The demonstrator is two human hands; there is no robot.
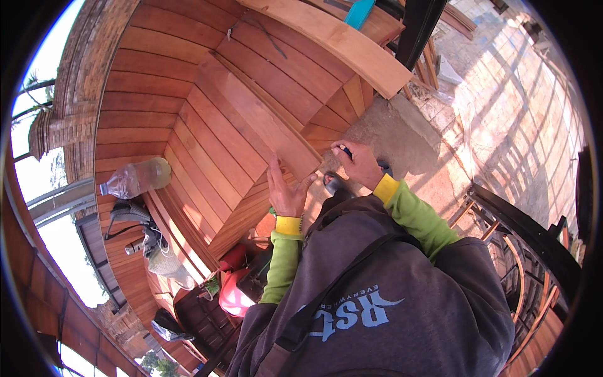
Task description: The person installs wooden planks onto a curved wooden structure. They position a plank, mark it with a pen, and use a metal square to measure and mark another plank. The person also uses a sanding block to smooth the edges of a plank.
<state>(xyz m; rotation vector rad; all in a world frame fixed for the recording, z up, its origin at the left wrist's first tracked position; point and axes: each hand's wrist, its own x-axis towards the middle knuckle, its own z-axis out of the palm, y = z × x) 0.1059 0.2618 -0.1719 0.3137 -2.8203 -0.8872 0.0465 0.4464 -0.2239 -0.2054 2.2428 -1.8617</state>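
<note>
A long reddish-brown wooden board (254, 113) lies across the slatted wooden bench, its near end close to my body. At that end is my left hand (287, 196), fingers stretched and thumb apart, resting at the board's edge and holding nothing. Just right of the board's end, my right hand (359, 164) is closed around a short, dark, pencil-like thing (345, 151); most of it is hidden by the fingers. Both sleeves are green with yellow cuffs.
A large clear plastic bottle (135, 178) lies on the bench at left, near a grey bag (164, 254). Another pale board (339, 44) juts out at the top, beside a teal thing (359, 12). Dark metal framing (527, 220) stands right. Sandals show below my hands.
</note>
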